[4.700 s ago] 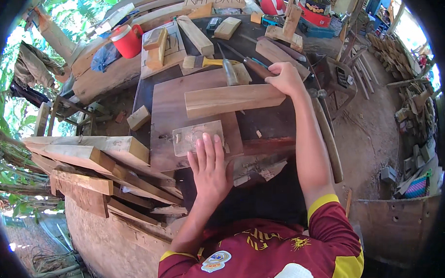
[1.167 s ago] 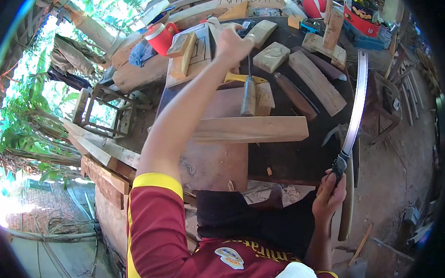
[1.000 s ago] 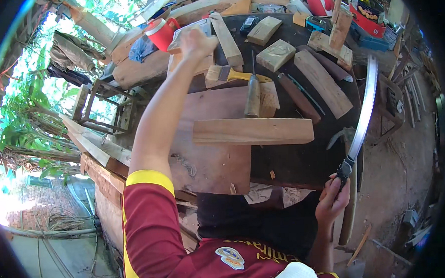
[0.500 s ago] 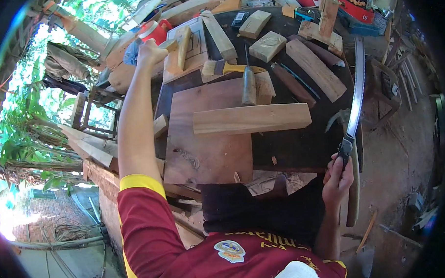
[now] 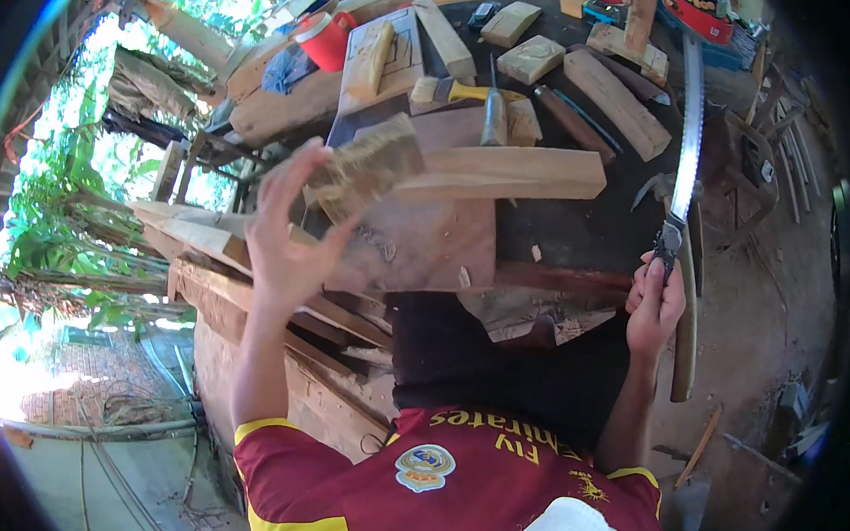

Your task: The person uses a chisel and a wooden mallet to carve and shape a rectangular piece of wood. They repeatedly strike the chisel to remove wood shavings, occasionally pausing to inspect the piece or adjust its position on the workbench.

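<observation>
My left hand (image 5: 289, 251) grips a small wooden block (image 5: 370, 164), blurred by motion, above the brown board (image 5: 424, 251) on the dark table (image 5: 565, 242). My right hand (image 5: 653, 304) is closed round the black handle of a curved saw (image 5: 690, 134), its toothed blade pointing up along the table's right side. A long squared piece of wood (image 5: 525, 173) lies across the board. Behind it are a yellow-handled paintbrush (image 5: 456, 93), a tool with a pale handle (image 5: 493, 121) and a brown-handled tool (image 5: 570, 120).
A red jug (image 5: 319, 46) and a blue bag (image 5: 283, 74) sit at the back left, near more wood blocks. Stacked lumber (image 5: 220, 282) lies at my left. A hammer (image 5: 683, 350) with a long handle stands along the table's right edge, near a wooden stool (image 5: 731, 180).
My left hand came back from the rear of the table toward me with a block. My right hand, on the long piece 4.7 seconds ago, now holds the saw.
</observation>
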The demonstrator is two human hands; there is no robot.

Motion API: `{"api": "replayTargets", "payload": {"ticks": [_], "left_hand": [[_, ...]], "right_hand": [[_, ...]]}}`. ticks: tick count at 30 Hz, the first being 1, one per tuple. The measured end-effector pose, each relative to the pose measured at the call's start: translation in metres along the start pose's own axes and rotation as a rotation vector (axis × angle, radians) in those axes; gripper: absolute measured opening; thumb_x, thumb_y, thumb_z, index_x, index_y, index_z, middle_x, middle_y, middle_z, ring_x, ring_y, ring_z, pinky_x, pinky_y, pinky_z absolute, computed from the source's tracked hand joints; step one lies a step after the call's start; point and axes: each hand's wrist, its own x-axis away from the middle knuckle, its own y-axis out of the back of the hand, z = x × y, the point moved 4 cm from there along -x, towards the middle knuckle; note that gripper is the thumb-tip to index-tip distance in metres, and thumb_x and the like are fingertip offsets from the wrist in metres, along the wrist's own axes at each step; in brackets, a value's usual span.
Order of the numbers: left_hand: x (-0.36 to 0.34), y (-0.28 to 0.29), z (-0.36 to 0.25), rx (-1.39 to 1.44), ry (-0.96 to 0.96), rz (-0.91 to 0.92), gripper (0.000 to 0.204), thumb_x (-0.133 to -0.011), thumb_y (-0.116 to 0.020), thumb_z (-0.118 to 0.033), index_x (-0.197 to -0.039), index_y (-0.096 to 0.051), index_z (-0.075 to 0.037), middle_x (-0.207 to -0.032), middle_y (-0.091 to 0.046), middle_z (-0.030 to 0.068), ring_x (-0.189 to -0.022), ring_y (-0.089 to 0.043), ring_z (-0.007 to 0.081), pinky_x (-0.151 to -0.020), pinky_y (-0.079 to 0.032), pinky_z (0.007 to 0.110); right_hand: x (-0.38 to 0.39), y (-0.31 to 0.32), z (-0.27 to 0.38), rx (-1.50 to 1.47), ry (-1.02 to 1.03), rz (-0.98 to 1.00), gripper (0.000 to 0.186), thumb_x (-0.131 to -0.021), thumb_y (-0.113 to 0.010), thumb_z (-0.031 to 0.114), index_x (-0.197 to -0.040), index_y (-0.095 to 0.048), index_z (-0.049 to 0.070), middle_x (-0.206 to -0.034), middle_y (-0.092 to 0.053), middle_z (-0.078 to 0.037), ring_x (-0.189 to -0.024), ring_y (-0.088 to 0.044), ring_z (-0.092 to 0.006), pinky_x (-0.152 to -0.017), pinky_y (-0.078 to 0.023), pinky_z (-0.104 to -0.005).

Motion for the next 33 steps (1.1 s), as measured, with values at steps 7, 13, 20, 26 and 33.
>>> {"api": "replayTargets", "payload": {"ticks": [7,13,20,26,33], "left_hand": [[0.085,-0.024,0.009,0.574,0.424,0.288,0.059,-0.068,-0.081,0.001,-0.122,-0.056,0.002,-0.123,-0.061,0.0141,-0.118,-0.056,0.0209,-0.103,-0.041,0.035],[0.102,-0.048,0.049,0.733,0.791,0.119,0.026,-0.097,-0.06,-0.023,-0.098,-0.065,0.003,-0.088,-0.064,-0.0014,-0.081,-0.056,0.0032,-0.072,-0.047,0.023],[0.085,-0.056,0.045,0.275,0.691,0.069,0.032,-0.095,-0.062,-0.029,-0.097,-0.067,0.002,-0.094,-0.067,0.0151,-0.092,-0.064,0.0235,-0.084,-0.048,0.032],[0.083,-0.057,0.028,0.026,0.333,0.097,0.06,-0.07,-0.083,-0.022,-0.121,-0.059,-0.002,-0.116,-0.062,0.0169,-0.113,-0.057,0.0332,-0.099,-0.043,0.041],[0.084,-0.065,0.036,0.092,0.3,0.123,0.069,-0.065,-0.085,-0.015,-0.127,-0.057,-0.001,-0.121,-0.061,0.0173,-0.114,-0.058,0.0308,-0.099,-0.043,0.039]], "right_hand": [[0.06,-0.034,0.014,0.403,0.106,0.457,0.023,-0.102,-0.048,0.022,-0.095,-0.056,0.003,-0.062,-0.046,0.002,-0.049,-0.038,-0.0031,-0.045,-0.029,-0.0218],[0.078,-0.04,-0.002,0.547,0.062,0.51,0.023,-0.101,-0.049,0.022,-0.094,-0.057,0.002,-0.061,-0.049,0.0,-0.051,-0.042,-0.0059,-0.047,-0.032,-0.0245],[0.048,-0.041,0.012,0.472,-0.094,0.215,0.023,-0.102,-0.049,0.024,-0.095,-0.058,0.004,-0.064,-0.044,0.006,-0.052,-0.037,-0.001,-0.047,-0.027,-0.0204],[0.057,-0.052,0.028,0.578,0.045,0.579,0.022,-0.098,-0.051,0.019,-0.092,-0.059,0.0,-0.061,-0.052,-0.006,-0.052,-0.049,-0.0128,-0.051,-0.036,-0.0274],[0.038,-0.056,0.025,0.738,0.08,0.416,0.017,-0.097,-0.053,0.011,-0.086,-0.052,-0.002,-0.069,-0.055,-0.023,-0.06,-0.055,-0.0414,-0.052,-0.039,-0.039]]}}
